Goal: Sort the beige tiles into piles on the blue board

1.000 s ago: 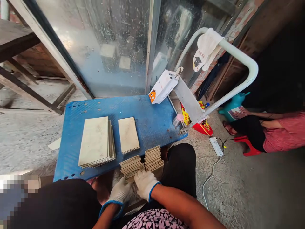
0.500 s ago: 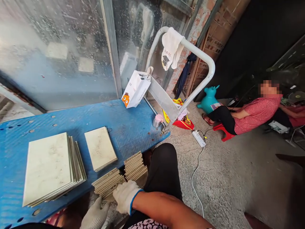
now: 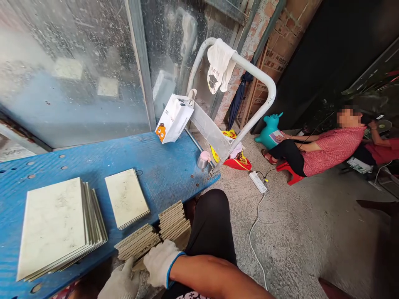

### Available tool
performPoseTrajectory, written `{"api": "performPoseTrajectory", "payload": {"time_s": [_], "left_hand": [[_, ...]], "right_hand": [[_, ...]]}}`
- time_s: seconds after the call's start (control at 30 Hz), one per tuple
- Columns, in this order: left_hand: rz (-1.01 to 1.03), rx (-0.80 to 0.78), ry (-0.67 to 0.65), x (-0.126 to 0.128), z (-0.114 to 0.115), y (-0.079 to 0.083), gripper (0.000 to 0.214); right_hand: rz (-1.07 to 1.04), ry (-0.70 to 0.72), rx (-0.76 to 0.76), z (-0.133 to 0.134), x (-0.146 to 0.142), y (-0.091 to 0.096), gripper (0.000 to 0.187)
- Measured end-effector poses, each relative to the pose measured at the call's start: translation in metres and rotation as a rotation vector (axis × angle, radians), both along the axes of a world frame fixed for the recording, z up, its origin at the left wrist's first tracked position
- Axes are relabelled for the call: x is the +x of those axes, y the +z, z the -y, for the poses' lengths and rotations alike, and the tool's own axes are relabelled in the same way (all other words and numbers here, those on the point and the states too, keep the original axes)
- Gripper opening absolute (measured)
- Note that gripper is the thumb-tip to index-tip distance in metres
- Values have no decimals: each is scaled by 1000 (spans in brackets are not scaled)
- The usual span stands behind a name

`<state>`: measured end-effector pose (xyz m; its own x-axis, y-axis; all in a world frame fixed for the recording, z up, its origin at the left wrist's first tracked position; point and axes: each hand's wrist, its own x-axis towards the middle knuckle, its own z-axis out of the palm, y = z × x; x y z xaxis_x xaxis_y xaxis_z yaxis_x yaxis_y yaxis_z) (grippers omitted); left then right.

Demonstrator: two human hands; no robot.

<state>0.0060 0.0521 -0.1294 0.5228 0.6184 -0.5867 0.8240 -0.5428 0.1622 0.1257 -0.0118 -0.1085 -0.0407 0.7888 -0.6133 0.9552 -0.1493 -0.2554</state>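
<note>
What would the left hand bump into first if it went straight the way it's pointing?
Probably the nearer row of thin boards, just ahead of the left hand; whether they are touching is hard to tell.

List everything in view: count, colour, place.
Cart: 1, blue, below window
Window: 1, grey, behind cart
Large stack: 1, cream, cart's left
Small stack: 1, cream, mid-cart
Slats: 2 rows, tan, by cart
Bag: 1, white, by handle
Cup: 1, silver-pink, cart corner
Cloth: 1, white, on handle
Umbrella: 1, navy, behind handle
Bundle: 1, red-yellow, floor
Power strip: 1, white, floor
People: 2, red tops, right
Toy: 1, teal, by people
Stool: 1, red, under person
Leg: 1, black, by slats
Left hand: 1, white-gloved, at slats
Right hand: 1, white-gloved, at slats
</note>
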Motion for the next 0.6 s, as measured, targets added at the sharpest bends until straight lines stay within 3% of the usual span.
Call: {"api": "performPoseTrajectory", "payload": {"time_s": [0.13, 0.27, 0.6], "left_hand": [[-28, 45, -184, 7, 6, 18, 51], [-68, 69, -306, 10, 8, 23, 51], [-113, 7, -318, 16, 7, 28, 51]], "right_hand": [[0, -2, 12, 0, 1, 2, 47], [-8, 9, 21, 2, 1, 5, 47], [14, 38, 10, 1, 0, -8, 45]]}}
